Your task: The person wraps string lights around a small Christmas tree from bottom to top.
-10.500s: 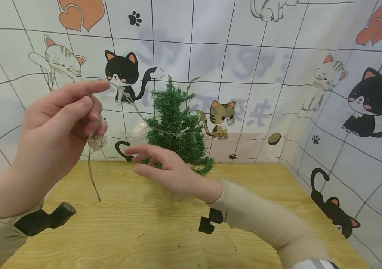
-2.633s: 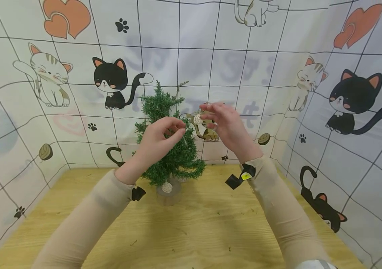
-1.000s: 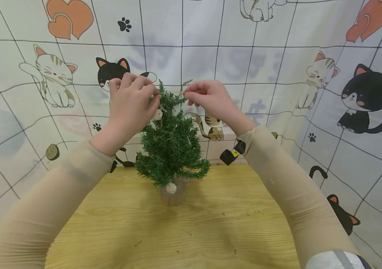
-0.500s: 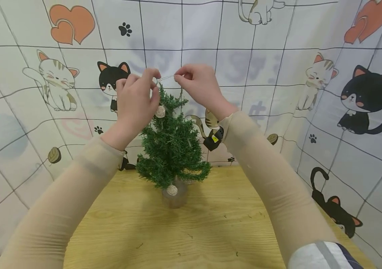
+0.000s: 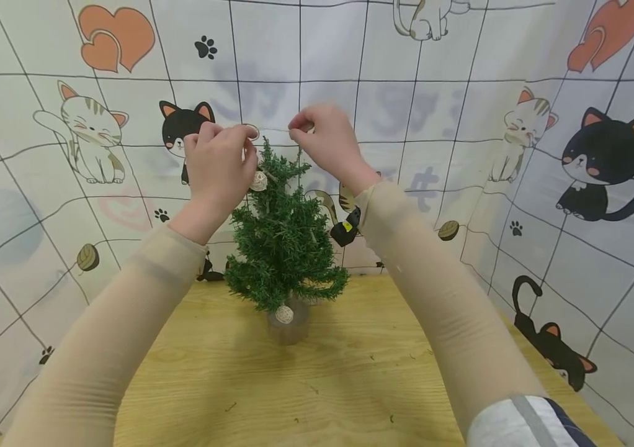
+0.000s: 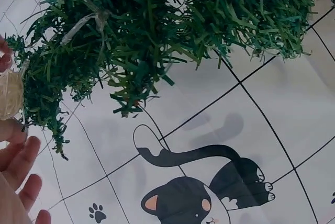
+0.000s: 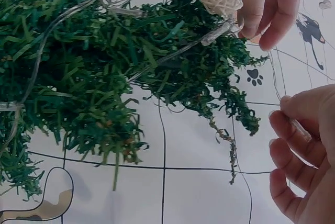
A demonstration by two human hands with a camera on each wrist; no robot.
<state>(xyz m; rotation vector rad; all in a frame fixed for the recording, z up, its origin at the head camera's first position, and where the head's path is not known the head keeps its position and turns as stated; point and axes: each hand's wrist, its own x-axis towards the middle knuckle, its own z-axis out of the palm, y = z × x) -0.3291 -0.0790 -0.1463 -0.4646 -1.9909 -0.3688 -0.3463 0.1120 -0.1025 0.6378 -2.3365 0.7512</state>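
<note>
A small green artificial Christmas tree [image 5: 286, 242] stands upright, with clear string lights [image 7: 172, 56] wound round it. My left hand [image 5: 219, 167] is at the treetop's left, its fingers on the light wire beside a pale woven ball [image 5: 258, 180]. That ball also shows at the left edge of the left wrist view. Right of the tip, my right hand [image 5: 328, 139] pinches the thin wire, a clear bulb [image 7: 301, 130] lying against its fingers. The wire stretches between both hands above the treetop. Another woven ball [image 5: 284, 314] hangs low in front of the trunk base.
The tree's greyish round base [image 5: 289, 332] rests on a wooden table [image 5: 272, 397] with small dark scraps on it. A white grid-patterned cloth with printed cats [image 5: 406, 105] hangs behind and to the sides.
The wire, dangling from the left hand at first, now runs over the treetop. A ball formerly by the right hand is now upper left. Both hands rose, then held the wire straighter.
</note>
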